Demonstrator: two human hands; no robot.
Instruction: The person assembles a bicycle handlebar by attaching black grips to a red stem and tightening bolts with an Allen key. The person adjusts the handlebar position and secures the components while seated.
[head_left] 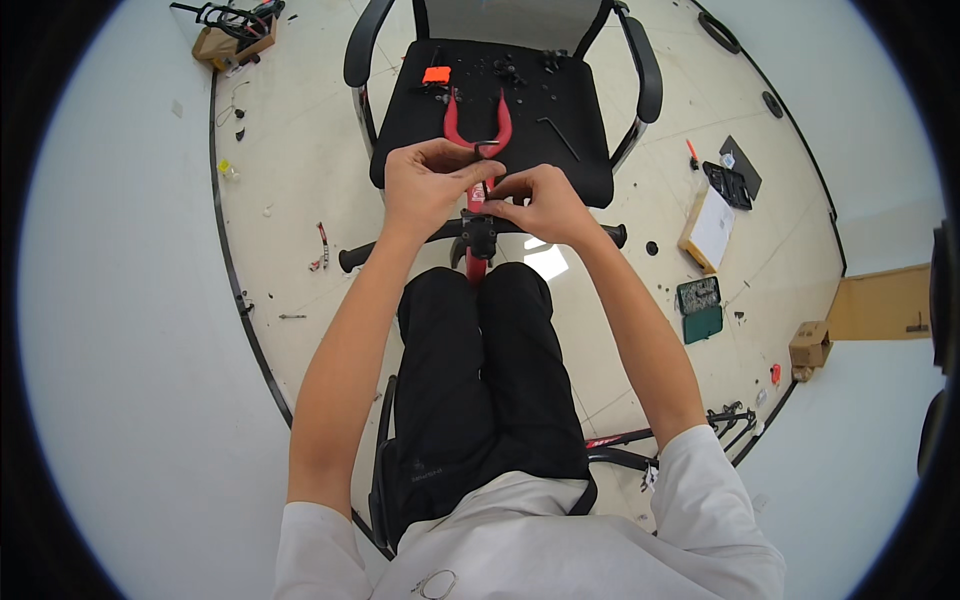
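Nearest the lens: white shirt and black trousers [480, 380] at lower centre, forearms rising from the bottom edge toward mid-frame. Far upper left: cardboard box [232, 40] of dark parts on the tiled floor [300, 180]. Just left of centre: left hand [430, 185] curled, thumb and fingers closed around the top of the red bicycle fork [478, 125], the two red blades reaching up onto the black office chair [500, 110]. Centre: black stem and handlebar [480, 235] lay crosswise under both hands, above the knees, red tube dropping between the legs. Just right of centre: right hand [540, 200] pinching a small dark piece at the stem clamp; could not tell what piece exactly. On the chair seat: orange block [437, 74], scattered black bolts, an L-shaped hex key [560, 135]. Right of frame: flat white-and-tan box [710, 228], green case [700, 308], small brown carton [810, 345]. To do well, probably: keep the left grip firm so the fork cannot twist, seat the small piece squarely before tightening, hold the stem in line with the blades.
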